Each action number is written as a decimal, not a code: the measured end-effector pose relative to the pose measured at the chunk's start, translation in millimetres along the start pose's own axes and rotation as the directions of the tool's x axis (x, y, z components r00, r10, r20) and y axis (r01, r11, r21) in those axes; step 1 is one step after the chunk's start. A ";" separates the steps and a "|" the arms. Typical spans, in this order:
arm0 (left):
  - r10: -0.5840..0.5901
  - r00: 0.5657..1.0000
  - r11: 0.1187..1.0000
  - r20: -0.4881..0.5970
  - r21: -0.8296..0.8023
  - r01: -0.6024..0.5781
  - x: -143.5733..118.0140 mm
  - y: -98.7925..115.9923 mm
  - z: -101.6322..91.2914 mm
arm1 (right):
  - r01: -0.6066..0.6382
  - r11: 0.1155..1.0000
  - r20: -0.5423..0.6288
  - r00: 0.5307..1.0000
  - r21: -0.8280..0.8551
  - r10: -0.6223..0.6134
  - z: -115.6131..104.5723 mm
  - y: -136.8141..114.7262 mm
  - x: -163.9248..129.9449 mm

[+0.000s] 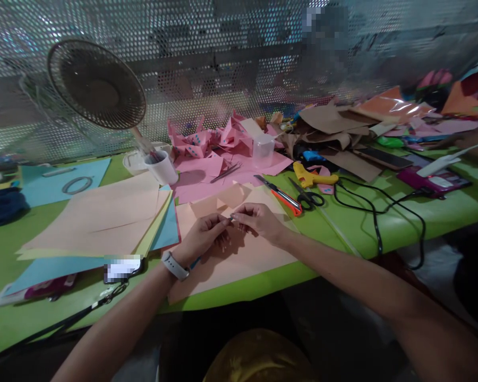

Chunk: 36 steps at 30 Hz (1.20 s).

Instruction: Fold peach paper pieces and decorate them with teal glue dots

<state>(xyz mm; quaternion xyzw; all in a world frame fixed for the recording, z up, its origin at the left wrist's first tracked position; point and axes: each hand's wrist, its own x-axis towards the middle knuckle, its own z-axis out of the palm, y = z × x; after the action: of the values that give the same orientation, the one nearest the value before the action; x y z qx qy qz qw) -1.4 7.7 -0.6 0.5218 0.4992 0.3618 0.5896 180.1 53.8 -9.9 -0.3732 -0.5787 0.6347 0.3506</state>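
Above a peach paper sheet, my left hand and my right hand meet fingertip to fingertip. Both are closed in a pinch around a tiny dark piece, too small to name. A pale band circles my left wrist. Just beyond the hands, a folded peach paper shape rests on the sheet. Right of my right hand lie an orange utility knife, black-handled scissors and a yellow glue gun.
Stacked paper covers the left side. A fan, a white cup and folded pink paper shapes stand toward the back. Brown paper, a black cable and a purple power bank occupy the right.
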 end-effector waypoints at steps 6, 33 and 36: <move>0.024 1.000 1.000 -0.005 -0.019 -0.024 0.2 0.4 -0.7 | -0.048 0.998 -0.022 0.999 0.034 0.049 -1.6 -2.6 0.3; 0.019 0.999 1.000 -0.047 0.021 -0.018 2.8 2.4 -3.9 | -0.264 0.048 -0.267 0.925 -0.963 -0.271 -131.0 -50.3 -33.2; 0.009 0.999 0.999 -0.045 0.042 -0.007 3.3 1.9 -4.6 | -0.371 -0.026 -0.363 0.919 -0.928 -0.152 -134.3 -48.6 -38.8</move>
<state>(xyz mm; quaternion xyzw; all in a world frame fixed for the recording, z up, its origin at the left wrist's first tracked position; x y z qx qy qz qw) -4.9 12.4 0.8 0.5276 0.5180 0.3653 0.5656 317.4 87.4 34.3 -0.6643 -0.7466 -0.0246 0.0252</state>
